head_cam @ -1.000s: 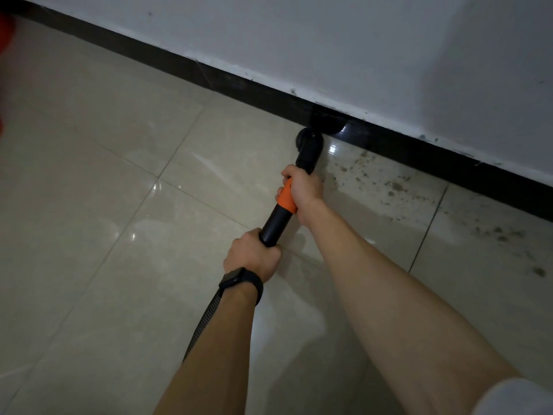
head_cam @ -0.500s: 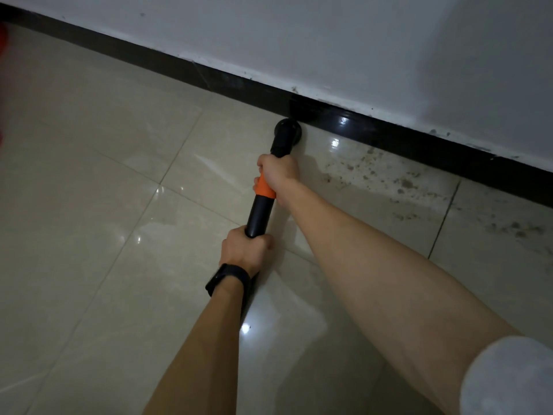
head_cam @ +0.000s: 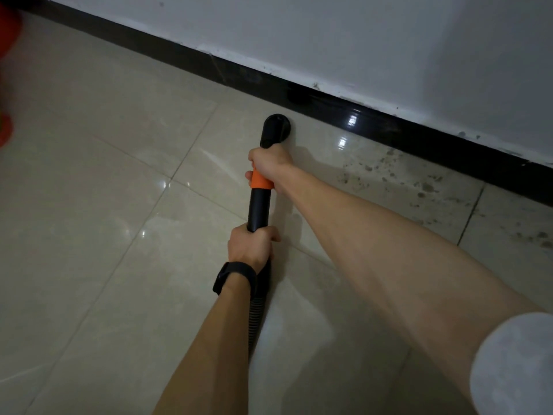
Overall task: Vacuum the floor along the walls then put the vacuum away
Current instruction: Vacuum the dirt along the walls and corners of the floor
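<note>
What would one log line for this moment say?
left hand grips wand | right hand grips wand | nozzle on floor near baseboard | dirt specks right of nozzle

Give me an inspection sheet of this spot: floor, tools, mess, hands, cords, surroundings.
Surface: glossy beige tiled floor.
Job's things: black vacuum wand, orange collar; round nozzle on the floor near the black baseboard.
Clutter: dark dirt specks right of the nozzle, along the baseboard.
Grips: left hand holds the wand's rear end; right hand holds at the collar.
Cables: ribbed hose trailing under the left arm.
Surroundings: white wall; blurred red thing at left edge.
</note>
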